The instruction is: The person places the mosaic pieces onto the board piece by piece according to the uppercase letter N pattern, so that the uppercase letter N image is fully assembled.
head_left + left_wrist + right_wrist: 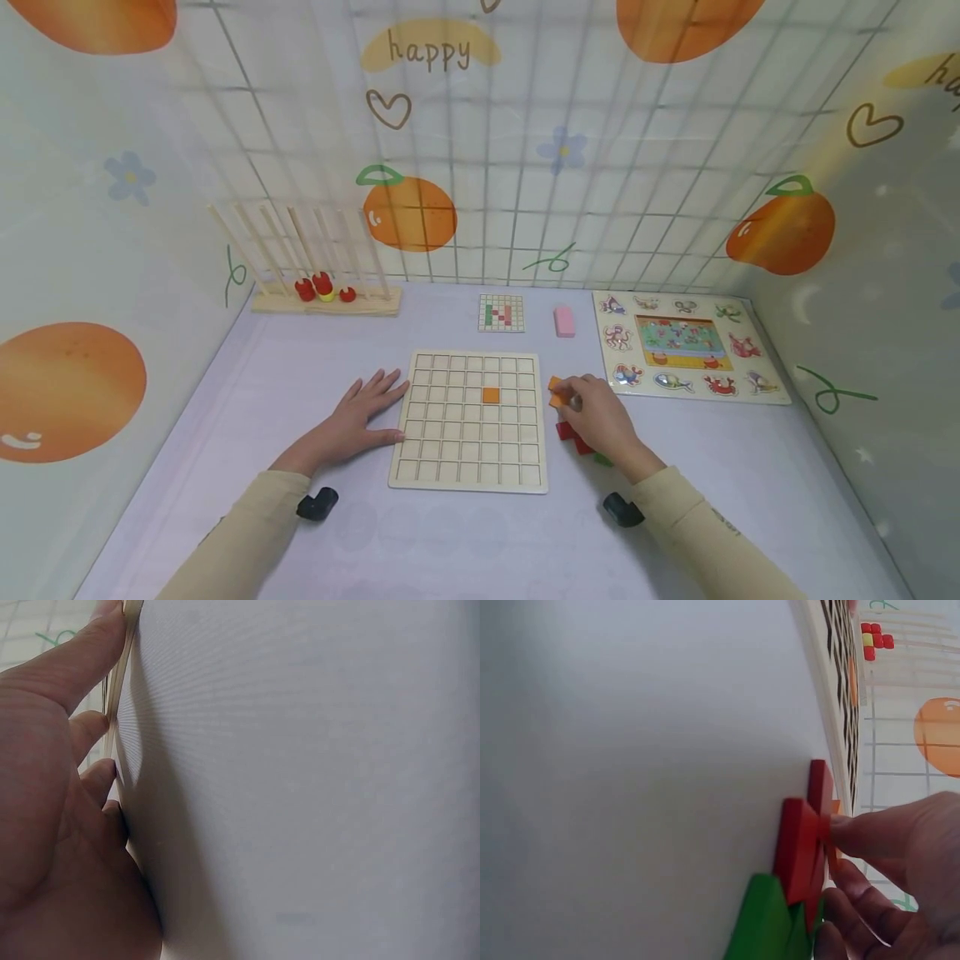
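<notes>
Grid board (465, 450) is lying flat mid-table (450, 542), its cells holding just 1 orange tile (491, 395), sitting above & R of the bd's centre. Puzzle board (741, 392), back R, is holding animal pcs around a printed pic. Peg rack (345, 308), back L, is carrying red beads (303, 289) & 1 yellow bead (327, 296) low on its pegs. L hand (360, 417) is lying low on the table, forearm angling in from bottom L, fingers spread & near straight, thumb held apart, tips touching the grid bd's L edge; grip's wide, gripping nothing. R hand (600, 417) is reaching in from bottom R, fingers curling, just beside the bd's R edge; thumb & index are pinching a small orange piece (832, 859), gap only as wide as the pc; can't tell if it's off the table. Another orange bit (554, 383) is showing just past the fingertips. Red blocks (583, 447) & green blocks (756, 922) are lying under/beside that hand, R of the bd, partly hidden. Pattern card (502, 313) is lying behind the bd w/ a pink block (564, 322) to its R.
</notes>
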Demonstrator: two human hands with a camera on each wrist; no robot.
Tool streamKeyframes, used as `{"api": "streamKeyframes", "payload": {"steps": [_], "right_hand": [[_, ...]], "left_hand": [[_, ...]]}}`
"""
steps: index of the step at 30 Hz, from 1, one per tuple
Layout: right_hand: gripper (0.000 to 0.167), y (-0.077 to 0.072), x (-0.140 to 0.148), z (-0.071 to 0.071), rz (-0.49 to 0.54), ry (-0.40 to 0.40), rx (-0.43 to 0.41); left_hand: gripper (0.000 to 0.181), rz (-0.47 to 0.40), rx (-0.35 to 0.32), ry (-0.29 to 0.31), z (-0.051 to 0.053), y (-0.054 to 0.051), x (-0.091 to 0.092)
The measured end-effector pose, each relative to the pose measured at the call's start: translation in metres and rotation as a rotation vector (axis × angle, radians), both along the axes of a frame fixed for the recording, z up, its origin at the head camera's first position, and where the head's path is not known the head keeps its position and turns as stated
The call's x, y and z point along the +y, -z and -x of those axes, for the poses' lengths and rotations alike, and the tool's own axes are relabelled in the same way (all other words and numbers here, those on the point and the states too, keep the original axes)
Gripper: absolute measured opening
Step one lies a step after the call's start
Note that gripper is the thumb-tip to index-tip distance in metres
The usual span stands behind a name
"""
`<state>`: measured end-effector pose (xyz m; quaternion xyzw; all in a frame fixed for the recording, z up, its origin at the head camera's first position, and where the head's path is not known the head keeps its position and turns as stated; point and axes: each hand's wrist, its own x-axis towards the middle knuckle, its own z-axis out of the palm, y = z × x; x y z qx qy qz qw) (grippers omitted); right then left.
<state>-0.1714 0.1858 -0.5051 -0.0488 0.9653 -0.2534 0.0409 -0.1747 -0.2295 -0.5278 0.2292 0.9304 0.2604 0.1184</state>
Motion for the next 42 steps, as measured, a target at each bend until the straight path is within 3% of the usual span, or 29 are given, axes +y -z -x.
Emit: {"api": "streamKeyframes", "payload": {"steps": [42], "right_hand": [[0.024, 0.0031, 0.0071, -0.0008, 0.134, -0.031, -0.015]], "left_hand": [[0.091, 0.001, 0.004, 0.002, 0.0008, 0.0007, 0.0009]]}}
